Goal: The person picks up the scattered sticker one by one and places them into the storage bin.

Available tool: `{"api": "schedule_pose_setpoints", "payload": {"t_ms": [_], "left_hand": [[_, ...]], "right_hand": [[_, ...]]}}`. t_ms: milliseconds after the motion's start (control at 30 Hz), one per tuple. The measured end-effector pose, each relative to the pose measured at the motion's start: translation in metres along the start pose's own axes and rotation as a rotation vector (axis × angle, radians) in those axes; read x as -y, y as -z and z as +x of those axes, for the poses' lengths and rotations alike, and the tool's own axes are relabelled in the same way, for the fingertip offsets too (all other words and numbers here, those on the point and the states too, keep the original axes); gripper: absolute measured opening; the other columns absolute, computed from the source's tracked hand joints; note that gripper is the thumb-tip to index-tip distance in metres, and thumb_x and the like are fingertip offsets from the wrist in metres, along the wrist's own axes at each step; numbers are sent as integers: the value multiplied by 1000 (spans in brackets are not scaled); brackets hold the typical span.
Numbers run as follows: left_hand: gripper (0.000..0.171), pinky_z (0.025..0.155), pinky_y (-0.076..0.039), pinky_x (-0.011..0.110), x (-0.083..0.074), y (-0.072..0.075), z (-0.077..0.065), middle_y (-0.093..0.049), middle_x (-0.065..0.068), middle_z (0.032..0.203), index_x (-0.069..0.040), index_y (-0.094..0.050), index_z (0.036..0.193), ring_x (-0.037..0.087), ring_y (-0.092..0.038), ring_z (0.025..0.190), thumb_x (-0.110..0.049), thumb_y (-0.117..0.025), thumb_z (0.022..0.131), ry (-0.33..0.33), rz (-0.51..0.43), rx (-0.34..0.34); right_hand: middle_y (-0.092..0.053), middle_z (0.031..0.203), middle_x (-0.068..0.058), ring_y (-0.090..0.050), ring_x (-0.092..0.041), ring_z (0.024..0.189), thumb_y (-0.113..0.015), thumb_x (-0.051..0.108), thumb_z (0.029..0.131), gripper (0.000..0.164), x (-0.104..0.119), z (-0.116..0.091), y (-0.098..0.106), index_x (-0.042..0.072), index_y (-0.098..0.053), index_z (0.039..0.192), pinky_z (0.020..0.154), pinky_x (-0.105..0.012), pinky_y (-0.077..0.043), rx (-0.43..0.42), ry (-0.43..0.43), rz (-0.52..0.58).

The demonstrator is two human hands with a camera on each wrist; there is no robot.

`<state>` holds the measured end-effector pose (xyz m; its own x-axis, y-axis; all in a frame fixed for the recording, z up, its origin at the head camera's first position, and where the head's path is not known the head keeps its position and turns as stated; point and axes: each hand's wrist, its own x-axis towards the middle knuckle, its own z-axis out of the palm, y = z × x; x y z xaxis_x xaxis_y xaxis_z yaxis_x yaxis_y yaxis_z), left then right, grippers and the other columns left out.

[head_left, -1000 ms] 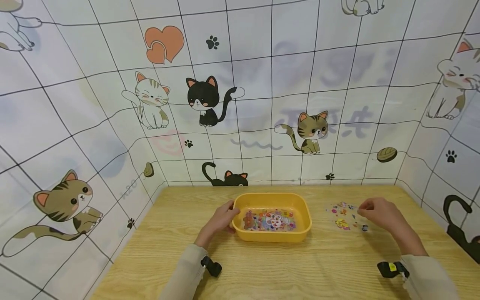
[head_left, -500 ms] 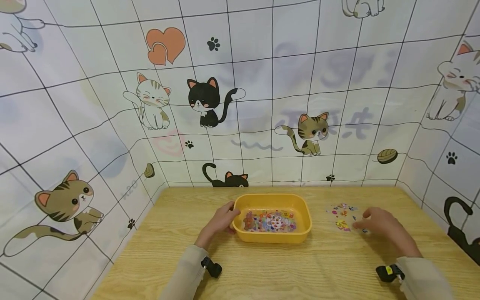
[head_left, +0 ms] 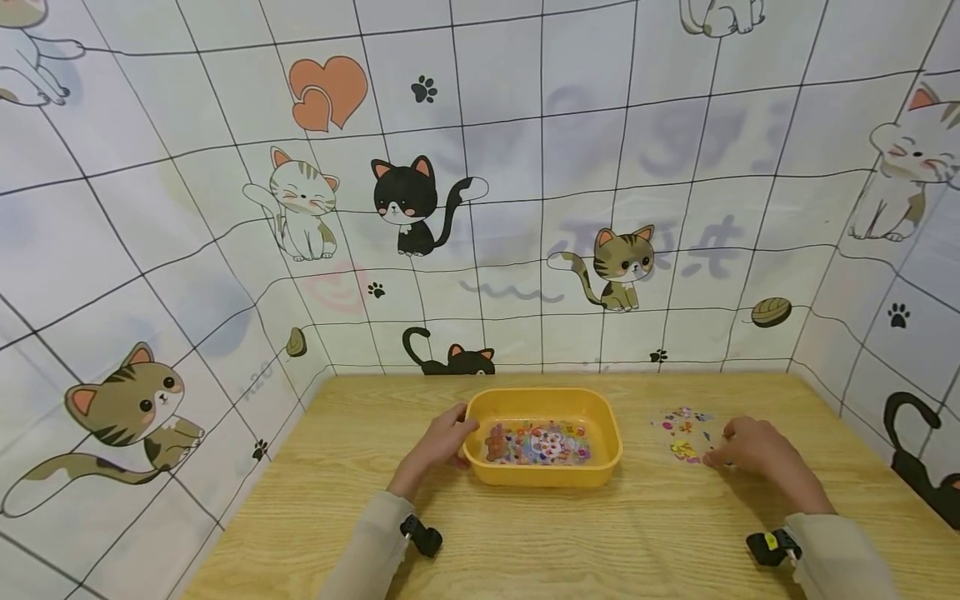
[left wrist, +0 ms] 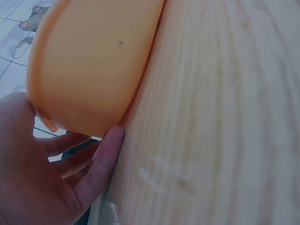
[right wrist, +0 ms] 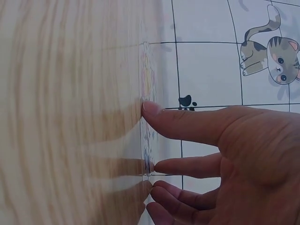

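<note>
A yellow plastic basin (head_left: 543,476) stands on the table in the head view. In it lies a clear sheet (head_left: 540,443) with colorful cartoon stickers. My left hand (head_left: 442,437) holds the basin's left end, thumb at the rim and fingers against the outer wall, as the left wrist view also shows. To the right of the basin, a second transparent sticker sheet (head_left: 682,450) lies flat. My right hand (head_left: 757,450) is at its right side, fingertips down on or right at the sheet. In the right wrist view, the thumb (right wrist: 161,119) and forefinger (right wrist: 187,166) are spread apart.
The wooden table (head_left: 570,542) meets a white cat-print cloth wall (head_left: 517,250) at the back and on both sides. Each wrist wears a small black camera, the left camera (head_left: 422,536) and the right camera (head_left: 772,547).
My right hand has come down and a little toward me and to the left along the loose sticker sheet. The left hand and the basin have stayed in place.
</note>
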<state>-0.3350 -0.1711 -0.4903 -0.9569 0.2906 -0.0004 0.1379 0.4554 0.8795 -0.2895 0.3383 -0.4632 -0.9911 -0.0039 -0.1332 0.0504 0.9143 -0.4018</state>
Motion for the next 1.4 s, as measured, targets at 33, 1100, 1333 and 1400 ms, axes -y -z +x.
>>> {"api": "schedule_pose_setpoints", "payload": {"t_ms": [33,1100,1333,1400], "left_hand": [[42,54,-65,39,0,0,0,-61,16,119,-11,-55,141,20,-69,76,-30,-50,103,-1,0,0],[38,53,-65,39,-1,0,0,-63,17,118,-10,-58,136,19,-69,73,-29,-50,103,1,22,-10],[40,53,-65,39,-2,0,0,-62,17,120,-11,-58,138,20,-69,75,-29,-49,103,3,18,-13],[39,53,-65,39,-2,0,0,-62,17,121,-11,-58,137,20,-69,76,-29,-49,103,4,14,-11]], "right_hand": [[-63,108,-34,-56,-37,90,-84,44,81,84,0,0,0,-23,-53,121,79,-55,-54,-1,1,-2],[-59,127,-41,-61,-54,107,-80,34,85,67,5,-6,-2,-17,-60,123,83,-64,-54,-24,53,-39],[-66,96,-24,-56,-31,80,-80,31,86,44,6,-6,-2,-8,-67,102,65,-40,-47,-29,50,-26],[-58,84,-12,-47,-23,74,-79,29,87,33,7,-6,-3,0,-66,92,60,-34,-35,-28,45,-12]]}}
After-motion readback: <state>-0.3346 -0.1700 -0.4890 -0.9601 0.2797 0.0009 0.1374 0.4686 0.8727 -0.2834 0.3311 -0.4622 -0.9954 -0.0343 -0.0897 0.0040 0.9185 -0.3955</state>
